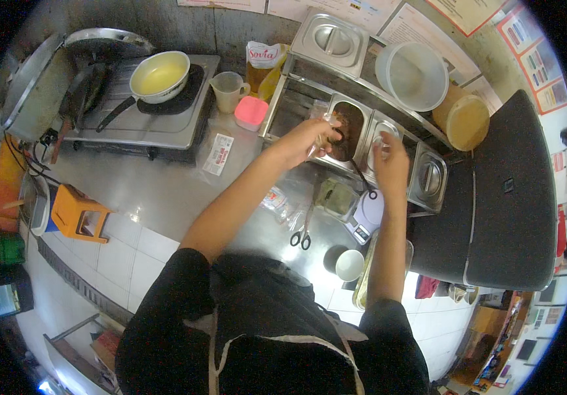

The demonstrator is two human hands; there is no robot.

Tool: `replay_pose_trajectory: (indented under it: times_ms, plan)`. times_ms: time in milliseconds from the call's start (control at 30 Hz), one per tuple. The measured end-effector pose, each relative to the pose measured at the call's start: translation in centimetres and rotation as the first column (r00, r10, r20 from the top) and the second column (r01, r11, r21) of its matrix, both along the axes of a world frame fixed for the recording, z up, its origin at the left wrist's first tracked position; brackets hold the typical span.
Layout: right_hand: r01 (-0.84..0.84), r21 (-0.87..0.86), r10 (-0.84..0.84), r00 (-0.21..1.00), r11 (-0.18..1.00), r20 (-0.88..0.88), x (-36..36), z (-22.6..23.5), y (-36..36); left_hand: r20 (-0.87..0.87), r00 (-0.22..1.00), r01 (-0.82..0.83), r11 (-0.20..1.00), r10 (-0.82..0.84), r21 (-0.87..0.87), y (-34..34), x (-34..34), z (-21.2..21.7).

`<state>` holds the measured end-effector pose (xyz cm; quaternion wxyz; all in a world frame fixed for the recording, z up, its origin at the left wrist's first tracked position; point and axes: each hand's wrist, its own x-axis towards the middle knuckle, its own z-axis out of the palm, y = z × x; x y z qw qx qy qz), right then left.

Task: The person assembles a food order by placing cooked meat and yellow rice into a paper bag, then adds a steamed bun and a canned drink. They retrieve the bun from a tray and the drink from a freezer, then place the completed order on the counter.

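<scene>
Over a steel food pan (pixel 364 116) with dark brown food (pixel 348 125) in it, my left hand (pixel 306 141) has its fingers bent around a crinkled clear plastic bag (pixel 315 150). What the bag contains is hard to make out. To its right, my right hand (pixel 391 158) is closed, fingers curled, above the neighbouring steel lid (pixel 377 131); the hand hides what its fingers grip, if anything. A utensil with a dark handle (pixel 362 175) leans out of the brown food's pan between my hands.
A frying pan (pixel 160 78) with yellow liquid sits on the stove at left. Nearby stand a measuring jug (pixel 228 92) and pink container (pixel 252 113). Scissors (pixel 300 239), a digital scale (pixel 368 214), a green-filled tub (pixel 335 197) and a white bowl (pixel 349 265) are nearer me.
</scene>
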<state>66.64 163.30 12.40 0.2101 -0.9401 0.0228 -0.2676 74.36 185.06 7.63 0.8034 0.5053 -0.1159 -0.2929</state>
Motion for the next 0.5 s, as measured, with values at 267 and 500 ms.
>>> replay_pose_trajectory:
  times_ms: [267, 500]
  plan:
    - [0.403, -0.244, -0.471, 0.742, 0.882, -0.477, 3.3, -1.5, -3.2, 0.222, 0.972, 0.081, 0.997, -0.078, -0.005, -3.3, 1.9, 2.6]
    - [0.356, -0.111, -0.358, 0.764, 0.928, -0.537, 1.0, 2.6, -1.9, -0.067, 0.942, 0.245, 0.81, -0.329, -0.533, -0.6, 0.6, 2.6]
